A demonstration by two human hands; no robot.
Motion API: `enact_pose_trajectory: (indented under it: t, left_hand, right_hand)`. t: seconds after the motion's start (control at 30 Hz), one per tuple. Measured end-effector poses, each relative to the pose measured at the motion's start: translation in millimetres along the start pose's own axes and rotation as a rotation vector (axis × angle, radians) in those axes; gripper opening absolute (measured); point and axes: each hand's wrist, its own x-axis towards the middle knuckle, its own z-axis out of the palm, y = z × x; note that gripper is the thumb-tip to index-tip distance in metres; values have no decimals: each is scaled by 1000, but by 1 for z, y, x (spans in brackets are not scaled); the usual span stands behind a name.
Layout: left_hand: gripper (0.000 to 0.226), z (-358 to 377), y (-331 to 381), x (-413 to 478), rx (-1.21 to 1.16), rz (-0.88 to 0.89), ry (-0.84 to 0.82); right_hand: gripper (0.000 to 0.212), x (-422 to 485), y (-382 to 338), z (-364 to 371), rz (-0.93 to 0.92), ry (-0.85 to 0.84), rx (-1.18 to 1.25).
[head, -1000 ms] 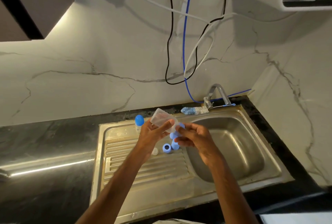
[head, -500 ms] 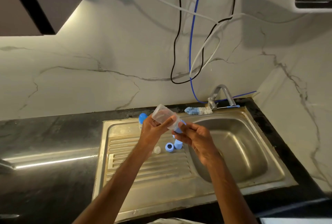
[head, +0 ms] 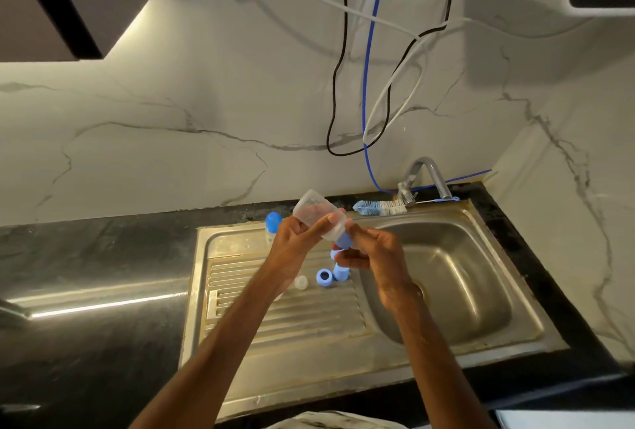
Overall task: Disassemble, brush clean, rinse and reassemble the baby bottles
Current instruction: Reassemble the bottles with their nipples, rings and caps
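Drainboard [head: 275,325]: a loose blue ring [head: 324,277] and blue cap [head: 341,272] lie side by side, with a clear teat [head: 301,282] near them.
Right hand [head: 374,256]: fingers pinch the blue collar [head: 342,241] on the bottle's neck.
Left hand [head: 295,243]: fingers curl round the clear bottle [head: 316,213], which is tilted above the drainboard.
Capped bottle [head: 273,224]: upright at the drainboard's far edge.
Brush [head: 379,207]: lying on the sink's back rim, beside the tap [head: 422,177].

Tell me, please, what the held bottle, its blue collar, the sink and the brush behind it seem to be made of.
Bottle: clear plastic, probably; see-through and slightly cloudy. Blue collar: opaque matte plastic, likely. Sink: stainless steel, brushed, with soft reflections. Brush: blue and white bristles, apparently synthetic.
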Motion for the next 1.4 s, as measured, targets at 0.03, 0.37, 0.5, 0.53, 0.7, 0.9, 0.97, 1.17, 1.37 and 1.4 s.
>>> enact_pose_trajectory:
  t: [0.03, 0.37, 0.5, 0.53, 0.7, 0.9, 0.97, 1.17, 1.37, 1.4]
  left_hand:
    - [43, -2, -1, 0, -8, -5, -25]
    - [35, -23, -9, 0, 138, 36, 26]
    - [32, -28, -11, -1, 102, 34, -27]
    - [30, -30, -11, -2, 91, 39, -45]
    - [32, -41, -7, 1, 113, 34, -119]
    - [53, -70, -2, 22, 319, -6, -137]
    - [55, -82, -2, 34, 406, -46, -200]
    - [73, -69, -9, 76, 1047, 107, -213]
    - [62, -81, -38, 112, 1167, 175, -76]
    - [61, -84, -43, 114, 1182, 155, -62]
  right_hand:
    - [41, 1, -2, 1, 54, -22, 3]
    - [45, 7, 9, 4, 188, -258, 227]
    - [43, 11, 13, 9, 224, -230, 219]
    - [41, 11, 12, 9, 251, -234, 248]
    - [36, 16, 14, 11, 408, -275, 434]
    - [51, 45, 15, -2, 318, -225, 150]
    - [45, 58, 9, -11, 208, -260, -45]
    - [34, 102, -7, -9, 112, -288, -337]
    - [52, 159, 31, -18, 191, -241, -170]
    - [51, 171, 48, -21, 180, -174, -213]
